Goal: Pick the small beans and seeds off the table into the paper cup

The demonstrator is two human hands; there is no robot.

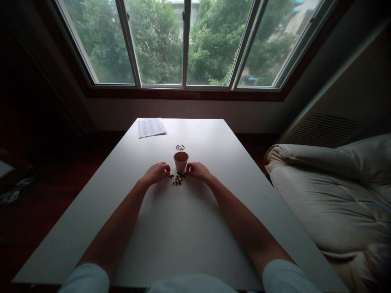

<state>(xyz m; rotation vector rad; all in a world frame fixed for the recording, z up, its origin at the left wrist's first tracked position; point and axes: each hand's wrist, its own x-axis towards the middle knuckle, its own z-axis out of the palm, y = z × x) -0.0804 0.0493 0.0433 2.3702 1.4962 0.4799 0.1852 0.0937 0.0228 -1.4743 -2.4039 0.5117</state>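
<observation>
A small brown paper cup (181, 162) stands upright on the white table, its mouth facing up. Just in front of it lies a loose heap of small dark and pale pieces (179, 179), too small to name. My left hand (156, 173) rests at the left of the heap, fingers curled in, beside a dark piece at the heap's edge. On the other side my right hand (199, 171) is close to the cup's right base, its fingers bent together at the heap. Whatever either hand has between its fingertips is too small to make out.
Behind the cup lies a flat round black-and-white piece (180, 147). Printed paper sheets (151, 127) lie at the table's (189, 232) far left corner. A padded beige seat (330, 195) stands along the right, and a window (183, 44) is beyond the table.
</observation>
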